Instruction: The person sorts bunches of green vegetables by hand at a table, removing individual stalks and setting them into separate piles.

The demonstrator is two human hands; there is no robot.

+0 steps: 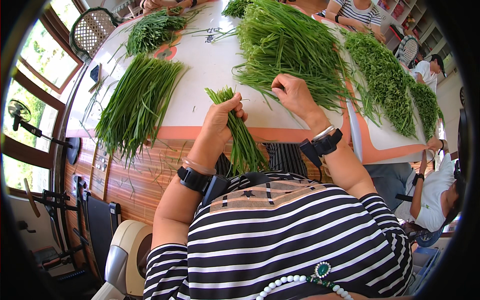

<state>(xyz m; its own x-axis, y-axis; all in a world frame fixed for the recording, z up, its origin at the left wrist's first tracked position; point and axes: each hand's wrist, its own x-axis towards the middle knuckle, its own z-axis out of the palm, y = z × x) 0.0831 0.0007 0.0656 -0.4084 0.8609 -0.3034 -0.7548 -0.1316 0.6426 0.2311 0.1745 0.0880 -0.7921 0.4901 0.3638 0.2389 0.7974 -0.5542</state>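
Observation:
My left hand [223,119] is wrapped round a slim bunch of green chives [245,147]. Their cut ends poke up just above my thumb, and the long leaves hang down over the table's near edge toward my lap. To the right, my right hand [296,96] is raised with fingers curled and thumb pressed to them; what they pinch, if anything, I cannot make out. Just beyond it spreads a large loose heap of chives [287,45]. On the left lies a neater pile of chives [142,97], its leaf tips drooping past the table edge.
The white table [205,75] has an orange border. A smaller pile of greens [156,31] lies at the far left, before another person's hands [157,5]. A phone [95,74] rests near the left edge. More greens [382,77] cover a right-hand table, with several people around.

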